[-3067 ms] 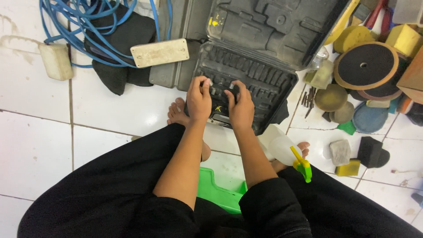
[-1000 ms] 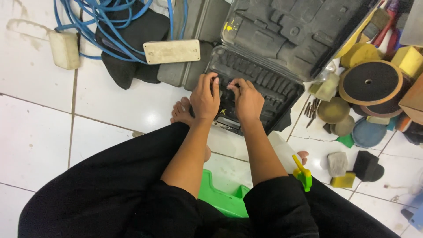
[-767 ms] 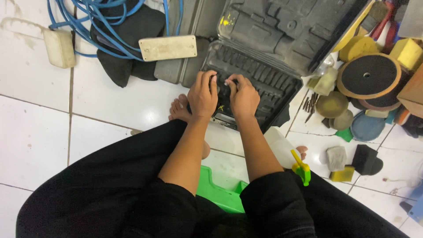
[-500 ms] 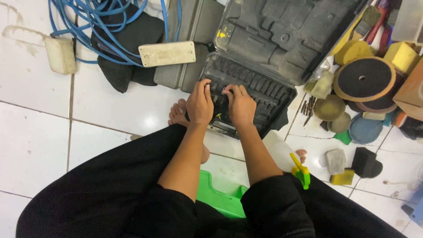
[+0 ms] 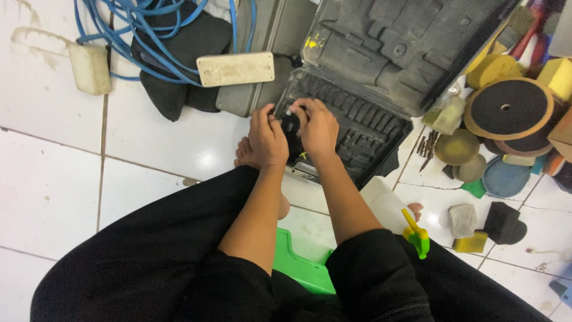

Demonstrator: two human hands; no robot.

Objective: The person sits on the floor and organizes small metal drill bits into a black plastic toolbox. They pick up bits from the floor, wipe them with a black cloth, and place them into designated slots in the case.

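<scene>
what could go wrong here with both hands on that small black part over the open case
1. The left hand and right hand share a fingertip grip on a small black part; if it slips, it could drop into the moulded slots of the open tool case and be awkward to retrieve.
2. The bare foot sits right by the case edge, where a dropped piece might hit it.
3. Loose screws lie on the tiles nearby, a hazard for bare feet.

Yellow label (image 5: pixel 311 43) on case lid (image 5: pixel 393 48)
</scene>
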